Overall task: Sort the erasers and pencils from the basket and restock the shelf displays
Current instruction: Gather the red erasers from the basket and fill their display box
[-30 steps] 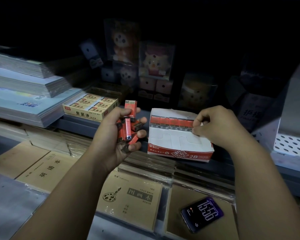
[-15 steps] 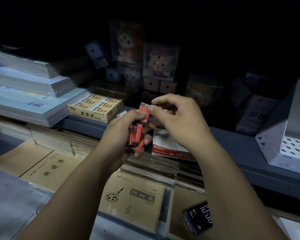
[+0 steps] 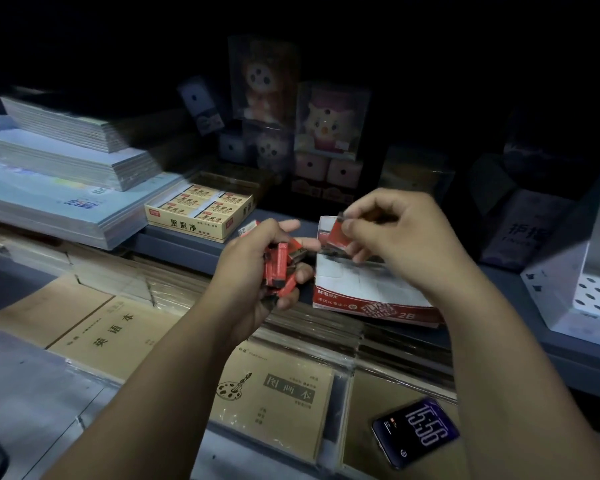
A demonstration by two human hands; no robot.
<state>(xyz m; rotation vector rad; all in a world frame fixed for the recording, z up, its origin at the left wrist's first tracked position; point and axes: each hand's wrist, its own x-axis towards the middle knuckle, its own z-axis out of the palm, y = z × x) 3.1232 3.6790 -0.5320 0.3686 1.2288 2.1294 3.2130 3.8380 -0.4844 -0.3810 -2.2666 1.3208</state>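
Your right hand (image 3: 392, 237) pinches one eraser (image 3: 336, 233) over the part-filled box (image 3: 368, 289); your left hand (image 3: 257, 271) grips a bunch of erasers (image 3: 279, 268) left to shelve.

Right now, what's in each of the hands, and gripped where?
Left hand: a bunch of red erasers, fingers wrapped around their middles. Right hand: one red eraser, pinched at its upper end above the display box.

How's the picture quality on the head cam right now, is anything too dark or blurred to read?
Head view: dim overall, the upper shelf nearly black; the toy boxes are murky; the paper stacks at left smear with motion blur; wide-angle bending at the edges. The phone reads 15:56 clearly, as does 2B on the red box. The eraser in the right hand is slightly blurred.
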